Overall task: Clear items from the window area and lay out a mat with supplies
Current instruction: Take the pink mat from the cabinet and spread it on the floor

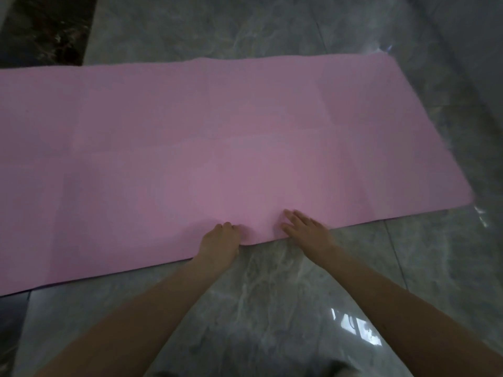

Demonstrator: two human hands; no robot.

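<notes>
Head view: pink mat (217, 148) lies unrolled and flat on the grey marble floor (272, 308), running left to right, faint fold creases visible. Left hand (219, 240) sits at the mat's near edge, fingers curled onto it; grip on the edge uncertain. Right hand (306, 229) rests just beside it, fingers straight, flat on the mat.

Two bare forearms enter from 5 and 7 o'clock, uncovered up to the frame edge. Left hand (219, 240) and right hand (309, 228): no rings, watch or gloves seen. A strip of grey-beige garment shows at 6 o'clock.
</notes>
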